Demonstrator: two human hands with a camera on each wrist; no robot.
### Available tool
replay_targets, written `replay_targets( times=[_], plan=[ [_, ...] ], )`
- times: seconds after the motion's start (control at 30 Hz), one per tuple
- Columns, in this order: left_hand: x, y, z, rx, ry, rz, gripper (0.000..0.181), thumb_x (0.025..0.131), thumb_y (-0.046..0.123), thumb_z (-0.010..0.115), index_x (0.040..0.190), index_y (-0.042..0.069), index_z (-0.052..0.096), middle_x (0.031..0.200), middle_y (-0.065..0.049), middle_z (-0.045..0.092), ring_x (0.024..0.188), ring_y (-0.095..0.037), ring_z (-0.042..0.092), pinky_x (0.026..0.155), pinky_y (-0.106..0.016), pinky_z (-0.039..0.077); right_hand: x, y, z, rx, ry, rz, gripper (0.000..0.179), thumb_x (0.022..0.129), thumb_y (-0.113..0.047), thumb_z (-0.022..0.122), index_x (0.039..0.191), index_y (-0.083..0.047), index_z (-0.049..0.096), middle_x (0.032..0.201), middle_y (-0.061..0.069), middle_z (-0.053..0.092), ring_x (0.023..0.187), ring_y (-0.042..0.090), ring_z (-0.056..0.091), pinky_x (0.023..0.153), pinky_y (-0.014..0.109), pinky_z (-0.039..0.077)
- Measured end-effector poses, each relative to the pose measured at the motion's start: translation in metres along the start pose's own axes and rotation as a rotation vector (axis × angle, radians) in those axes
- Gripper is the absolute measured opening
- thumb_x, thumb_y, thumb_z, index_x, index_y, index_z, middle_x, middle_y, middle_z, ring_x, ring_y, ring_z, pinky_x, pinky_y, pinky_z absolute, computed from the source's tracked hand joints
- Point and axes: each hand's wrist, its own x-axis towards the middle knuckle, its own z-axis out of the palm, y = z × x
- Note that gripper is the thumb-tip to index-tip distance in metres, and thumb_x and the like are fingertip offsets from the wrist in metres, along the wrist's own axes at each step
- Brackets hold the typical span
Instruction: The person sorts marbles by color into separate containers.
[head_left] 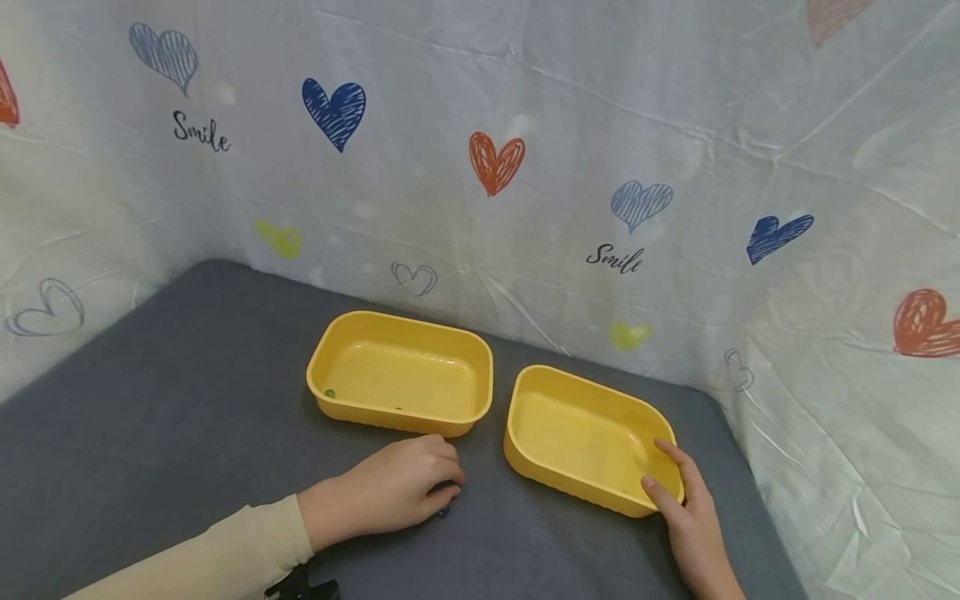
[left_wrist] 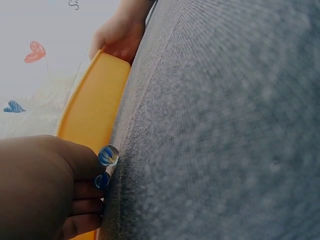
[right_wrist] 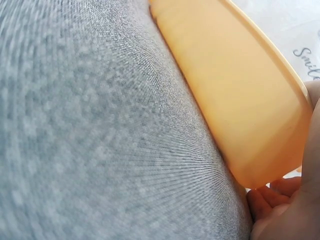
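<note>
My left hand (head_left: 401, 487) is low over the grey cloth, in front of the left yellow bin (head_left: 401, 322). In the left wrist view its thumb and curled fingers pinch a blue marble (left_wrist: 102, 180). A clear marble with a blue and yellow swirl (left_wrist: 108, 155) touches the thumb tip; whether it is held too is hard to tell. My right hand (head_left: 693, 517) grips the right-hand end of the right yellow bin (head_left: 581, 492), thumb and a finger over its rim. Other fingers lie under that end in the right wrist view. That bin's visible floor is bare.
Inside the left bin a green marble (head_left: 330, 393) lies at the front left corner, and a tiny dark spot shows at the front wall. Grey cloth (head_left: 187, 400) covers the surface. Behind it hangs a white curtain (head_left: 420, 208) printed with hearts.
</note>
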Motion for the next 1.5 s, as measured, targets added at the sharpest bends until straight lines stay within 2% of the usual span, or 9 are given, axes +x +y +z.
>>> replay_targets(
  times=[0.23,0.57,0.97,1.3,1.5],
  plan=[
    [0.000,-0.002,0.001,0.008,0.000,0.010,0.004,0.094,0.021,0.072,0.094,0.021,0.076,0.088,0.016,0.059,0.084,-0.001,0.053,0.074,-0.021,0.049,-0.004,-0.002,-0.001,0.013,-0.002,-0.016,0.069,0.100,-0.052,0.054,0.155,-0.019,0.029,0.160,0.008,0.020,0.140,0.031,0.020,0.106,0.060,0.022],
    [0.000,-0.002,0.001,0.014,0.008,0.006,0.005,0.094,0.022,0.071,0.095,0.022,0.076,0.089,0.016,0.060,0.084,0.000,0.054,0.075,-0.020,0.049,-0.003,0.001,-0.001,-0.005,0.002,-0.024,0.068,0.100,-0.052,0.054,0.155,-0.020,0.030,0.159,0.008,0.022,0.139,0.031,0.022,0.104,0.059,0.024],
    [0.001,-0.001,0.001,0.010,0.037,0.036,0.004,0.094,0.022,0.071,0.094,0.022,0.075,0.087,0.016,0.058,0.081,0.002,0.053,0.072,-0.017,0.048,-0.003,0.001,-0.001,0.001,-0.001,-0.029,0.068,0.100,-0.051,0.054,0.155,-0.020,0.029,0.160,0.008,0.021,0.140,0.030,0.021,0.105,0.059,0.022],
    [0.001,0.004,-0.001,-0.020,0.068,0.041,0.005,0.094,0.021,0.071,0.096,0.020,0.075,0.089,0.015,0.060,0.083,0.002,0.054,0.074,-0.017,0.048,-0.003,0.001,0.000,0.000,-0.004,-0.023,0.068,0.100,-0.052,0.054,0.155,-0.020,0.029,0.160,0.008,0.021,0.140,0.030,0.022,0.105,0.058,0.023],
    [0.008,0.009,-0.004,-0.032,0.078,0.052,0.005,0.094,0.021,0.071,0.096,0.020,0.075,0.089,0.016,0.059,0.083,0.001,0.053,0.073,-0.017,0.047,0.000,0.003,0.000,-0.013,-0.003,-0.014,0.068,0.100,-0.051,0.054,0.154,-0.019,0.029,0.159,0.012,0.021,0.141,0.032,0.021,0.107,0.059,0.023]
  ],
)
